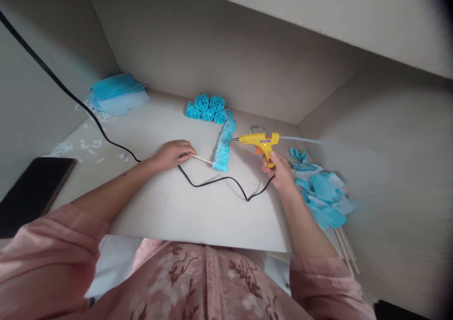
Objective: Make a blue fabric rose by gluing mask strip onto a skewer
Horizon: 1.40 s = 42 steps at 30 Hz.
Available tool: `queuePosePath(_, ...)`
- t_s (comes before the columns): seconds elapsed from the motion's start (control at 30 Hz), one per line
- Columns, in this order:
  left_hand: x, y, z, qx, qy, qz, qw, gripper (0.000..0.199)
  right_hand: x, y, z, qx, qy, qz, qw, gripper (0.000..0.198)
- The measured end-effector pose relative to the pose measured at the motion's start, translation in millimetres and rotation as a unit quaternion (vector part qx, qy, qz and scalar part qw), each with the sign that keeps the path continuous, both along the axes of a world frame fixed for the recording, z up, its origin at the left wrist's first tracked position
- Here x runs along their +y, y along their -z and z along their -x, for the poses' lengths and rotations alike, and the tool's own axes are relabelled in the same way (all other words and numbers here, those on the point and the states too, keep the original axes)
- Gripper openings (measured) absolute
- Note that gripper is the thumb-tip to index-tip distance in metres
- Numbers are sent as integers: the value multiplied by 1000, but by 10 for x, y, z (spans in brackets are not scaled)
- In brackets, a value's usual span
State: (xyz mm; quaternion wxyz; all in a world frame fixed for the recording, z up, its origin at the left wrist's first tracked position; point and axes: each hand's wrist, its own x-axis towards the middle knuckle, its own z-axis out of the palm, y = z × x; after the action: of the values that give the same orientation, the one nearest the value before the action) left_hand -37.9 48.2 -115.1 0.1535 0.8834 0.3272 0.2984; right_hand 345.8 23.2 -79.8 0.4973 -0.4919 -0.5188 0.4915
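Note:
My left hand [174, 154] is closed on a thin wooden stick [201, 158], whose far end touches the lower end of a ruffled blue strip [222, 152]. The strip lies lengthwise on the pale surface, running up toward a cluster of rolled blue rosettes [207, 107]. To its right, my right hand [279, 169] grips the handle of a yellow hot glue gun [260, 140] with an orange trigger. The metal nozzle points left, close to the strip's edge; whether it touches I cannot tell. A long translucent glue stick [304, 139] sticks out of the gun's back.
Blue face masks [116, 93] are stacked at the back left, with white scraps [90, 145] nearby. A dark phone [35, 188] lies at left. A black cord [198, 184] crosses the surface. Blue fabric pieces [323, 195] and wooden sticks [346, 249] lie at right. Walls enclose the shelf.

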Motion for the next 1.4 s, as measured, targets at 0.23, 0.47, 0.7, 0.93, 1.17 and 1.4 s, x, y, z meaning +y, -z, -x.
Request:
queuePosePath(0.23,-15,-28,-8,-1,12,26,1000,29,-8,-14,9,-27,-7,-17,999,52)
queuePosePath(0.47,4,-23,11,-2,-57,27,998,28,-3,7,-8,-21,-7,-15,1000,51)
queuePosePath(0.7,9,-35,30,4,-32,13,999,30,-5,11,-5,11,-14,-8,1000,50)
queuePosePath(0.93,51,-24,100,6,-32,0,999,31,-13,20,-7,15,-14,11,1000,51)
queuePosePath(1.17,77,45,93,-17,-3,-26,1000,29,-56,-29,37,-32,-55,39,997,53)
queuePosePath(1.4,72,33,97,-15,-3,-27,1000,28,-60,-35,52,-47,-67,48,995,55)
